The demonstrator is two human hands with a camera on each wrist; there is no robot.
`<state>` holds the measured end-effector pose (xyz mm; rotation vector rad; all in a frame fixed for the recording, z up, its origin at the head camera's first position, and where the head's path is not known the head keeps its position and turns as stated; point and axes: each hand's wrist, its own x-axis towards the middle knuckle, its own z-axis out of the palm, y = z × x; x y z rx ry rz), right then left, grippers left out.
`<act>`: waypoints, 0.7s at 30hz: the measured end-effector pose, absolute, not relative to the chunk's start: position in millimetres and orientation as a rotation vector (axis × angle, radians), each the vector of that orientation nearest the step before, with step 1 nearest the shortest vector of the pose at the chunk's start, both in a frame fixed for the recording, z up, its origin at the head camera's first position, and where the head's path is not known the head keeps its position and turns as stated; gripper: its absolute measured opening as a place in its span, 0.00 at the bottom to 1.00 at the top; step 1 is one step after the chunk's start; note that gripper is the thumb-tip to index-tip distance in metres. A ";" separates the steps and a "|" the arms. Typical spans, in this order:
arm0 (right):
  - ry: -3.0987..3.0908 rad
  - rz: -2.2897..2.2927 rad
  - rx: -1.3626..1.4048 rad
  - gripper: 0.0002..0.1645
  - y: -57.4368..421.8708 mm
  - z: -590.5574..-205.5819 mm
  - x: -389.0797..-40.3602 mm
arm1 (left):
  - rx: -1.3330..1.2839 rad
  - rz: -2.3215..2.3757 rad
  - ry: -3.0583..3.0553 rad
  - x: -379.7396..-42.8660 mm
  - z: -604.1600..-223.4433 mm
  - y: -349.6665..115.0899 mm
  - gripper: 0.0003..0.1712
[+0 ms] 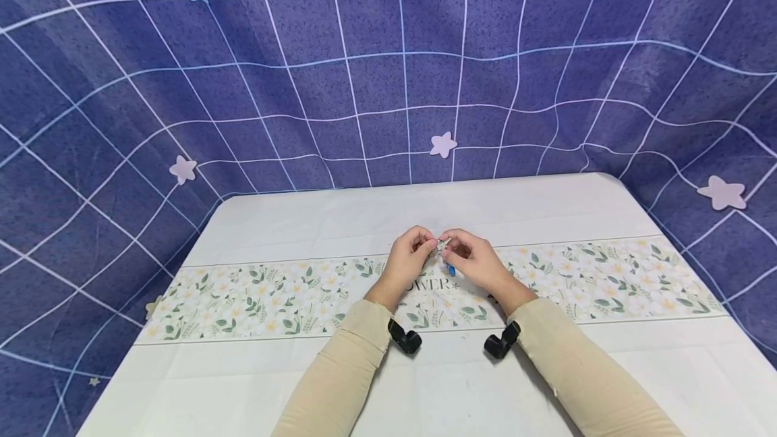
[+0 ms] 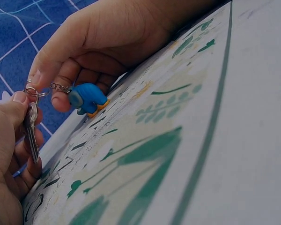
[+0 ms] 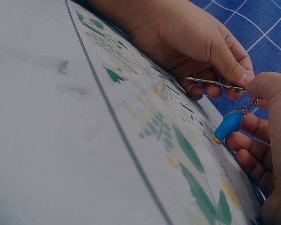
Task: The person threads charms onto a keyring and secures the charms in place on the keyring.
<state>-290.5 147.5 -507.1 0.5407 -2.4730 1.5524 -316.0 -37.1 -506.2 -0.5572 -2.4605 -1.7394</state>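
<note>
Close together over the middle of the table, both hands work on a small keychain. My left hand [image 1: 403,263] pinches a silver key [image 2: 31,131] by its head, and the blade hangs down along the fingers. My right hand [image 1: 479,266] pinches the metal split ring [image 2: 36,93] between thumb and forefinger. From it a short chain [image 2: 60,87] leads to a blue toy figure [image 2: 90,97] with orange feet, dangling by the right fingers. The key's head meets the ring at the left fingertips; whether it is threaded on, I cannot tell.
A white tablecloth [image 1: 437,383] with a printed flower band [image 1: 255,299] and lettering covers the table. Behind it hangs a blue curtain [image 1: 376,86] with white grid lines and stars. Black wrist cameras [image 1: 405,338] sit at both cuffs.
</note>
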 end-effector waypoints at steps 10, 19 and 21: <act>-2.490 1.546 0.522 0.13 148.1 -507.7 -290.5 | -0.536 -1.742 -2.471 -317.1 -507.0 -36.4 0.05; -2.458 1.587 0.561 0.16 148.5 -507.1 -289.8 | -0.546 -1.767 -2.447 -316.9 -506.1 -36.6 0.06; -2.462 1.582 0.557 0.16 148.5 -507.3 -290.1 | -0.542 -1.766 -2.450 -316.6 -505.7 -36.5 0.06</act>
